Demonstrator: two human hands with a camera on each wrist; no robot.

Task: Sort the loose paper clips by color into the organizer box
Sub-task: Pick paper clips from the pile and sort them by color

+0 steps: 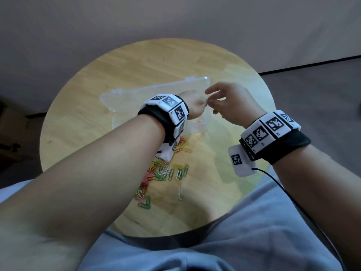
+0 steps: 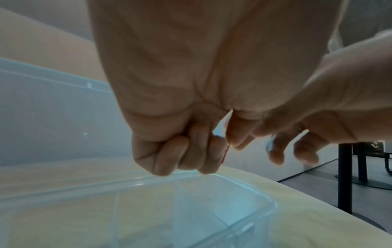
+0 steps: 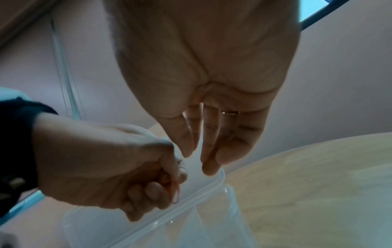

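Round wooden table (image 1: 136,61): at twelve o'clock my curled left hand (image 1: 192,103) pinches a red clip (image 3: 176,193), light, springy, slippery wire, best pinched across its loops, over the clear organizer box (image 1: 125,98); right hand (image 1: 228,102) loosely spread, empty.

A round, pale wooden surface (image 1: 136,61) is sitting in dim light before a plain greyish wall (image 1: 175,16). Grey floor (image 1: 322,85) is stretching away on the right, a dark baseboard (image 1: 312,64) edging it. Black furniture legs (image 2: 344,176) are standing on flat bases.
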